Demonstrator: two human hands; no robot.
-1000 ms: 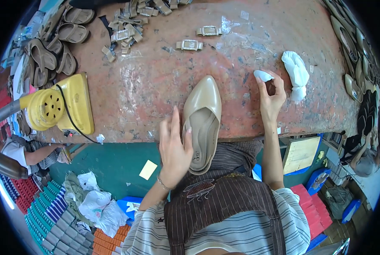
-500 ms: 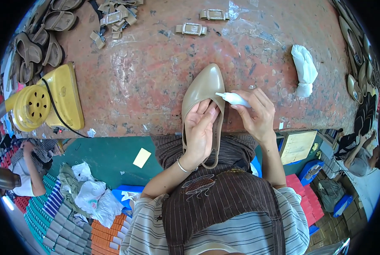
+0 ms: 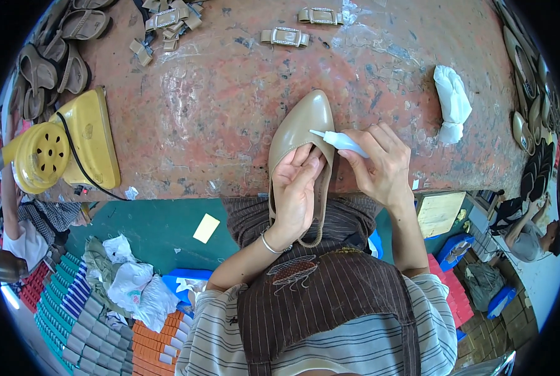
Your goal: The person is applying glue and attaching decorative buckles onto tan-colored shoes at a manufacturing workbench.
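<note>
A beige pointed slingback shoe point(image 3: 302, 122) lies on the reddish worktable point(image 3: 230, 113), its heel strap hanging over the near edge. My left hand point(image 3: 299, 188) rests inside the shoe's opening and holds it. My right hand point(image 3: 383, 166) grips a small white squeeze bottle point(image 3: 342, 143) whose nozzle points left at the shoe's upper, close to the fingertips of my left hand.
A yellow machine point(image 3: 64, 147) with a black cord sits at the table's left. Buckle straps point(image 3: 286, 36) and sandal pieces point(image 3: 61, 53) lie at the far side, a white cloth point(image 3: 452, 103) at the right. Other people sit on the floor at both sides.
My left hand came up from below the table edge into the shoe. My right hand brought the white bottle from the right over to the shoe's upper.
</note>
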